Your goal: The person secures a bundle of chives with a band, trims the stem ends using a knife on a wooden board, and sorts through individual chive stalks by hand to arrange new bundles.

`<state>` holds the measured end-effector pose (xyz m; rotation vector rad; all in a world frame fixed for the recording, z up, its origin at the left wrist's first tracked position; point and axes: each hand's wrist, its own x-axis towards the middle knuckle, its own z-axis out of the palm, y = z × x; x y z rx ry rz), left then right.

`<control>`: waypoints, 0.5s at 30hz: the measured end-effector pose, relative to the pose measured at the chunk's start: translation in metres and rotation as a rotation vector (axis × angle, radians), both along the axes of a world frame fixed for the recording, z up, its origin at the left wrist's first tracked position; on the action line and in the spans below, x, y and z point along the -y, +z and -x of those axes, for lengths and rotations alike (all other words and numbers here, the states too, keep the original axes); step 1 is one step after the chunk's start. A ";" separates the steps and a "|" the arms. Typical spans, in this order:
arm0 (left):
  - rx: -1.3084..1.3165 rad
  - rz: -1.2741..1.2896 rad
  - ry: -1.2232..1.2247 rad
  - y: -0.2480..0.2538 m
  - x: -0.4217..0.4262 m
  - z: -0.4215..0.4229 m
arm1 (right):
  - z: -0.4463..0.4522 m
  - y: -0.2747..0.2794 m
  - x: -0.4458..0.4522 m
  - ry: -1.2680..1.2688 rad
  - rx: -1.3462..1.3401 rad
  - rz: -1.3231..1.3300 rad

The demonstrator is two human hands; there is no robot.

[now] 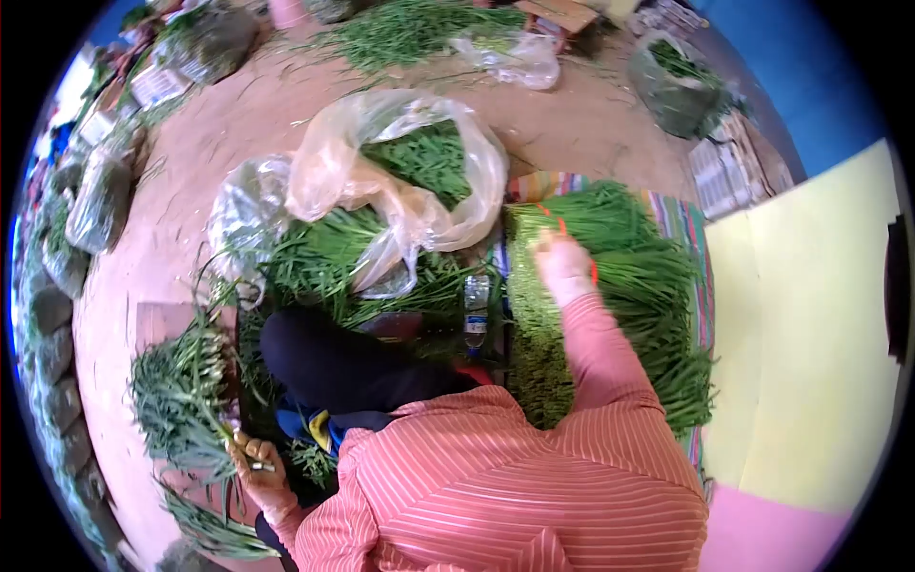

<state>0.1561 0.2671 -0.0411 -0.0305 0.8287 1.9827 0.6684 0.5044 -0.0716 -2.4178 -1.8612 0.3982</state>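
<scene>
I'm seeing the blurred right hand [562, 264] by a thin orange-red band [560, 227], long green stalks [639, 276] beneath, left hand [257, 469] curled beside leafy green bunches [172, 396], both grips I can't tell

A clear bottle [476, 319] lies mid-scene, its blue cap toward the near side. Filled bags [100, 202] line the left edge of the brown floor [562, 124]. At the far left sits a white carton [157, 86]. At the far right, printed cardboard [729, 172] lies near a blue wall [796, 81]; nearer on the right is a pale yellow panel [791, 334].
</scene>
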 end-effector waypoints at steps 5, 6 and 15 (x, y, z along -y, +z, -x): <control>-0.110 -0.147 -0.067 0.007 -0.010 -0.038 | 0.223 0.059 0.010 0.762 -0.716 -0.204; -0.083 -0.093 -0.036 0.000 -0.004 -0.039 | 0.256 0.070 0.023 0.873 -0.885 -0.122; -0.088 -0.029 -0.024 0.005 0.007 -0.045 | 0.398 0.068 0.104 1.142 -0.888 1.027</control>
